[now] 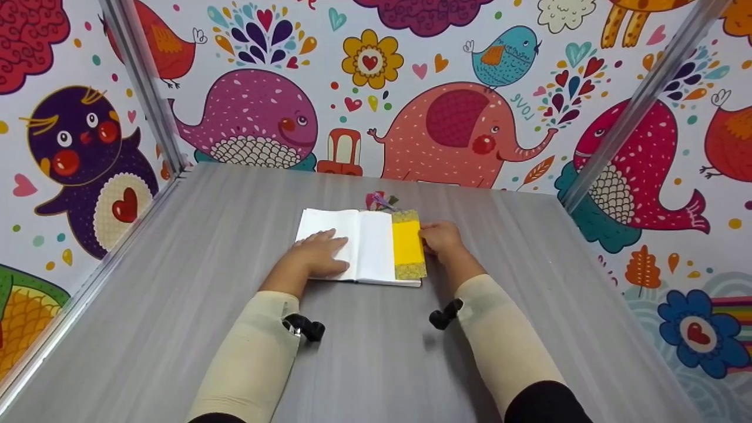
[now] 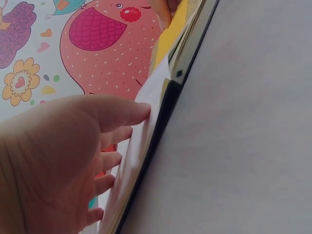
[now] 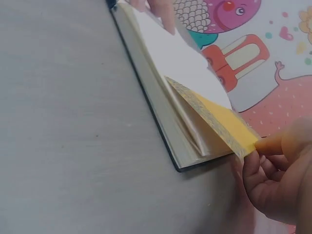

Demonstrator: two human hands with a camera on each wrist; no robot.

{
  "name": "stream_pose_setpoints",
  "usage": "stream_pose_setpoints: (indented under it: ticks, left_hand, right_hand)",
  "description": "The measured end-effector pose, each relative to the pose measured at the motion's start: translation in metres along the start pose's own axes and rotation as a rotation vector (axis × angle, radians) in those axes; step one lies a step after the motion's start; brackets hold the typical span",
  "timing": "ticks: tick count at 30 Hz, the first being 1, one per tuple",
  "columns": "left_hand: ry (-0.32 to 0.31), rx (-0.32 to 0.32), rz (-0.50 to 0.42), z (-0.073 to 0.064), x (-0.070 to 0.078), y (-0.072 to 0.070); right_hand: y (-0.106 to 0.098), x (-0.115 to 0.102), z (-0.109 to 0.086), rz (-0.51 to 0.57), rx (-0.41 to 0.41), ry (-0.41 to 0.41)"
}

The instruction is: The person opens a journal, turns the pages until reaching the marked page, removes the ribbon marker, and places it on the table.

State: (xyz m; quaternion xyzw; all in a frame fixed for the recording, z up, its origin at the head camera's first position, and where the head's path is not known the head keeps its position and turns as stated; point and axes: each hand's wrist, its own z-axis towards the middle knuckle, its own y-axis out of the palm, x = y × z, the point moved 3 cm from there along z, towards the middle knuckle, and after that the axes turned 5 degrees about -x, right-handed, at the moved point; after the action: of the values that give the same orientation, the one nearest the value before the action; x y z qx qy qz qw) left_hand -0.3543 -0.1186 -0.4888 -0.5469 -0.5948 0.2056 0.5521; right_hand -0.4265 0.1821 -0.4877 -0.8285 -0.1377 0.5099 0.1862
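An open notebook (image 1: 376,247) with blank white pages and a dark cover lies on the table. My left hand (image 1: 320,254) rests on its left page with the fingers spread; the left wrist view shows this hand (image 2: 73,151) pressing the paper. Over the right page's outer part lies a yellow strip (image 1: 408,244) with glittery gold bands at both ends. My right hand (image 1: 442,239) pinches the strip's outer edge between thumb and finger. In the right wrist view the yellow strip (image 3: 222,119) is tilted up off the pages beneath it.
Behind the notebook lies a small bunch of pink, purple and green items (image 1: 382,201), too small to name. The grey table (image 1: 176,294) meets a wall with cartoon animals (image 1: 458,135). Metal posts (image 1: 147,88) stand at its back corners.
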Motion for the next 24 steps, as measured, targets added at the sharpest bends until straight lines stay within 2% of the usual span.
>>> stream_pose_setpoints:
  ticks: [4, 9, 24]
  left_hand:
    - [-0.001, -0.003, 0.002, 0.001, 0.000, 0.000]
    - [-0.004, 0.000, 0.005, 0.001, 0.000, -0.001]
    - [0.008, 0.001, 0.019, 0.000, 0.002, -0.002]
  right_hand:
    - [-0.004, 0.003, 0.003, 0.092, 0.015, 0.035]
    - [-0.012, 0.005, 0.006, 0.143, 0.045, 0.060]
    - [-0.052, 0.019, 0.013, 0.143, 0.075, 0.098]
